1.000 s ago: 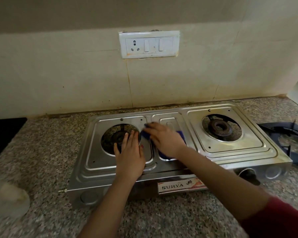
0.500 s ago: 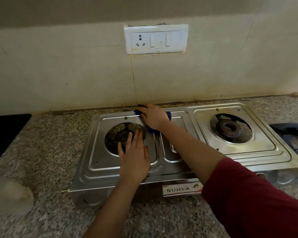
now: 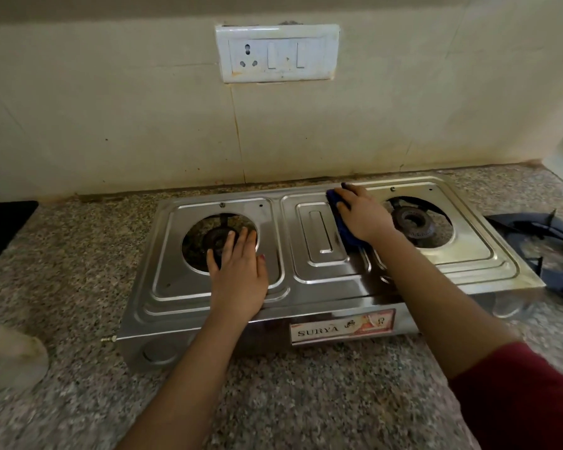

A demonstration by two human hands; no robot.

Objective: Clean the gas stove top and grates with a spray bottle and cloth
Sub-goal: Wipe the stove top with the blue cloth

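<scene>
A steel two-burner gas stove (image 3: pixel 319 274) sits on the granite counter with both grates taken off. My left hand (image 3: pixel 238 274) lies flat on the left burner plate, fingers straight, reaching over the burner hole. My right hand (image 3: pixel 364 216) presses a blue cloth (image 3: pixel 345 228) onto the top between the middle panel and the right burner (image 3: pixel 413 222), near the back edge. Two dark grates (image 3: pixel 540 228) lie on the counter right of the stove. A blurred pale object (image 3: pixel 10 355), perhaps the spray bottle, stands at the near left.
A tiled wall with a white switch and socket plate (image 3: pixel 277 53) rises right behind the stove. A black surface (image 3: pixel 0 228) lies at the far left. Speckled counter (image 3: pixel 306 401) runs along the front of the stove.
My right hand has carried the blue cloth from the back of the left burner plate rightward to the back edge beside the right burner. My left hand has stayed flat on the left plate.
</scene>
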